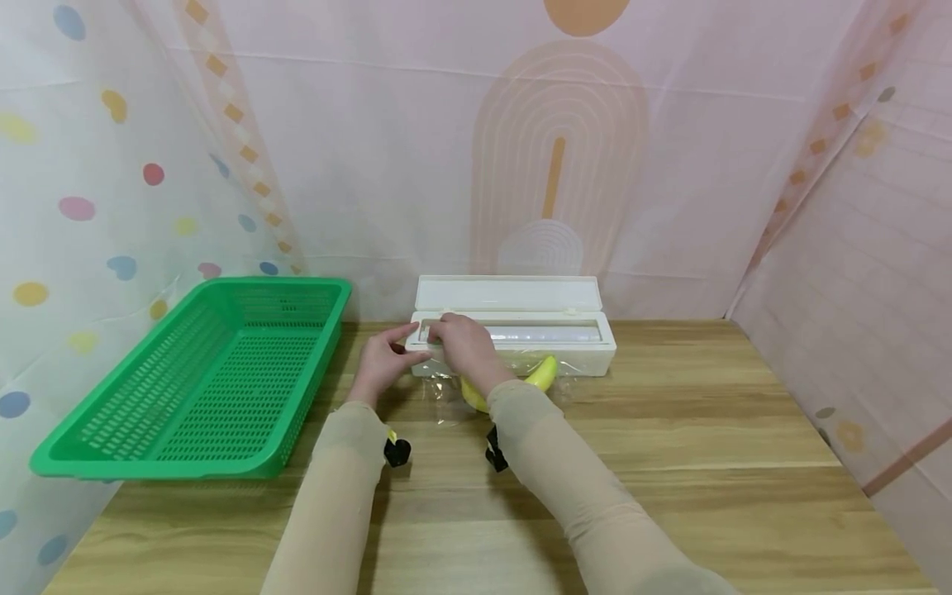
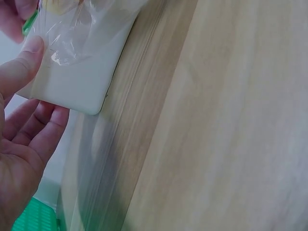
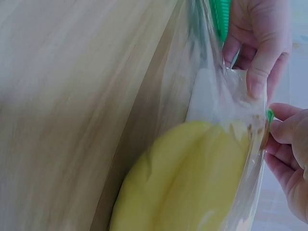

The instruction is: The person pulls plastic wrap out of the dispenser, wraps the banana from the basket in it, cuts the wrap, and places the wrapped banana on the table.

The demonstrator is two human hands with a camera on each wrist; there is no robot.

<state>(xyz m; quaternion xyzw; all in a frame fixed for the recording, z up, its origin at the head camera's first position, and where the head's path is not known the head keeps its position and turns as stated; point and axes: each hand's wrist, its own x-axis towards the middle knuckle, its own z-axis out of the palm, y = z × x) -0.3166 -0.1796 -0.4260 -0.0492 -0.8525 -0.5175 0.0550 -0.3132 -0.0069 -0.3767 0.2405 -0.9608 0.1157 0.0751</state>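
Observation:
A white cling film dispenser box (image 1: 587, 362) stands on the table with its lid (image 1: 509, 293) raised and a film roll (image 1: 546, 334) inside. My left hand (image 1: 380, 364) grips the box's left end, thumb on the front edge and fingers round the end. At that same end my right hand (image 1: 466, 347) pinches a small green slide cutter (image 3: 270, 115) on the box's edge. Clear cling film (image 1: 445, 403) drapes down the front of the box and over a yellow banana (image 1: 545, 374), which lies close before it, partly hidden by my right wrist.
To the left stands a green plastic basket (image 1: 301, 413) with perforated walls. The wood-grain table (image 1: 706, 430) extends right of the box and toward me. A patterned cloth (image 1: 372, 165) hangs behind, close to the raised lid.

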